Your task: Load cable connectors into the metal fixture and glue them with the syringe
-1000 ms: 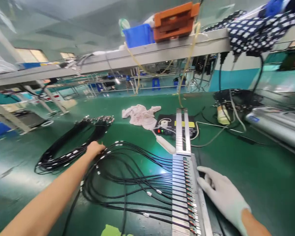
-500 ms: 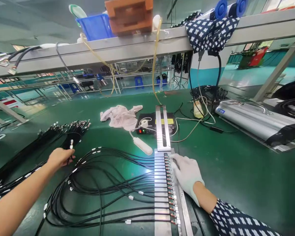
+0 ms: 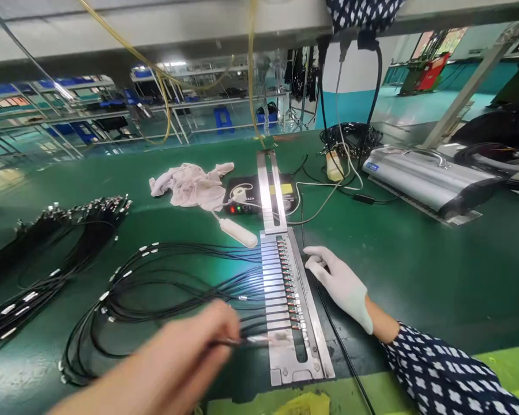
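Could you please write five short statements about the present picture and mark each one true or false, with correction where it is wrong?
1. The right hand is gloved in white. True.
2. The left hand is gloved too. False: it is bare.
3. Black cables lie side by side across the metal plate. True.
4. The pale cloth lies left of the black box. True.
5. The left hand holds the cloth. False: it holds a cable end, blurred.
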Tool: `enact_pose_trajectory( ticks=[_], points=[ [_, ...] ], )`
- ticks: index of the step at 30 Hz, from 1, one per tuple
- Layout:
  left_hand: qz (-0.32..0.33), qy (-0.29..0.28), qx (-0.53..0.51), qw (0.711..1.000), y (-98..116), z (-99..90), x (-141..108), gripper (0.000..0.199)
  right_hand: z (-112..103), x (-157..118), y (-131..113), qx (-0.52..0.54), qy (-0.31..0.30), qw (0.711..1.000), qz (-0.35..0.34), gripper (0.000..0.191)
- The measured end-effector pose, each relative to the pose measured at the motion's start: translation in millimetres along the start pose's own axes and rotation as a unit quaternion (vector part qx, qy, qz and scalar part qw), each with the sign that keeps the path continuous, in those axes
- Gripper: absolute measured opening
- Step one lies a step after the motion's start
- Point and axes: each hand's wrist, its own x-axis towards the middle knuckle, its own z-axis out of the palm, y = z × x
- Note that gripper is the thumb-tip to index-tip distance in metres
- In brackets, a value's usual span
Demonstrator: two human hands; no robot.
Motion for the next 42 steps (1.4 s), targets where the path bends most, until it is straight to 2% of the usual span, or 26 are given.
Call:
enact_pose_trajectory(
  ticks=[1,3,4,5,7,11,15,21,24,26,29,35,39,42],
  points=[
    [-0.017,-0.041,-0.043,0.998,9,27.8,4,0.008,-2,-7,1,0.008,-0.003,1.0,0.002,0.038],
    [-0.003,-0.046,-0.121,0.992,14,75.0,9,0.014,-5,-16,3,0.013,-0.007,1.0,0.003,0.036],
    [0.001,-0.062,-0.151,0.987,12,92.0,11,0.021,-6,-18,4,0.012,-0.009,1.0,0.003,0.034],
    [-0.008,-0.073,-0.176,0.982,9,103.9,12,0.023,-6,-18,4,0.009,-0.01,1.0,0.003,0.032],
    [-0.025,-0.098,-0.218,0.971,0,113.8,13,0.022,-5,-17,5,-0.001,-0.011,1.0,0.001,0.028],
    [-0.041,-0.13,-0.23,0.964,-10,104.0,12,0.02,-4,-13,5,-0.011,-0.015,1.0,-0.014,0.024],
    [0.009,-0.101,-0.099,0.99,-18,93.0,8,0.03,-5,-14,4,-0.019,-0.018,0.999,-0.027,0.024],
    [0.05,-0.075,0.019,0.996,-45,87.7,-9,0.024,-4,-15,8,-0.034,-0.016,0.999,-0.039,0.024],
    [0.049,-0.059,-0.041,0.996,-39,90.1,-16,0.023,-3,-15,10,-0.039,-0.015,0.998,-0.043,0.023],
    [0.041,-0.024,-0.101,0.994,-30,94.5,-16,0.027,-2,-15,10,-0.044,-0.017,0.998,-0.049,0.022],
    [0.046,0.034,-0.097,0.994,-21,104.2,-7,0.035,-2,-16,8,-0.051,-0.017,0.997,-0.054,0.021],
    [0.093,0.023,-0.009,0.995,-31,118.8,14,0.046,-3,-15,7,-0.052,-0.014,0.997,-0.062,0.022],
    [0.107,0.013,-0.002,0.994,-36,118.8,16,0.049,-4,-14,6,-0.048,-0.016,0.996,-0.067,0.02],
    [0.13,0.034,-0.018,0.991,-36,116.2,16,0.048,-5,-13,5,-0.046,-0.015,0.997,-0.067,0.018]
  ],
)
